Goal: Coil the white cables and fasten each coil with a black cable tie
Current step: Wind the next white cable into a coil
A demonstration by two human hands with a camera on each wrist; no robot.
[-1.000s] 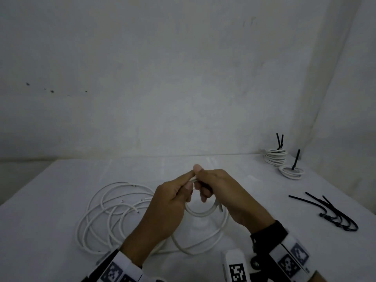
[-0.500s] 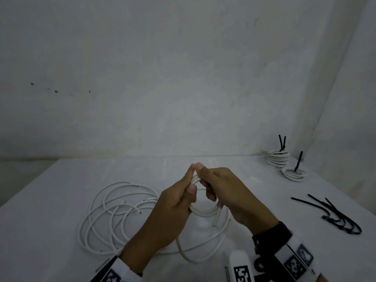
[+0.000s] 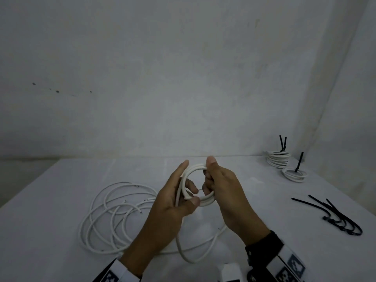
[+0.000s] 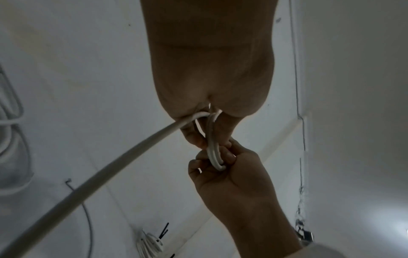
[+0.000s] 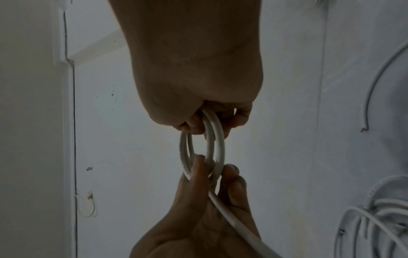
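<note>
A small ring of white cable (image 3: 196, 167) stands upright above the table, held between both hands. My left hand (image 3: 189, 192) pinches its left side with the thumb across the turns. My right hand (image 3: 209, 176) grips its right side, with the thumb on top and the fingers curled through the ring. The left wrist view shows the coil (image 4: 213, 151) edge-on between the left hand (image 4: 207, 125) and the right hand (image 4: 220, 162). The right wrist view shows two or three turns of the coil (image 5: 218, 148). The cable tail (image 3: 183, 251) drops from the left hand to the loose white cables (image 3: 105, 210) on the table.
Two tied coils (image 3: 277, 159) (image 3: 294, 174) with upright black ties sit at the table's far right corner. Several loose black cable ties (image 3: 337, 218) lie near the right edge. The white table (image 3: 61, 241) meets grey walls at the back and right.
The hands have moved slightly apart and risen. The cable between them now stands as a full upright ring with more turns, and more of the tail has lifted off the table.
</note>
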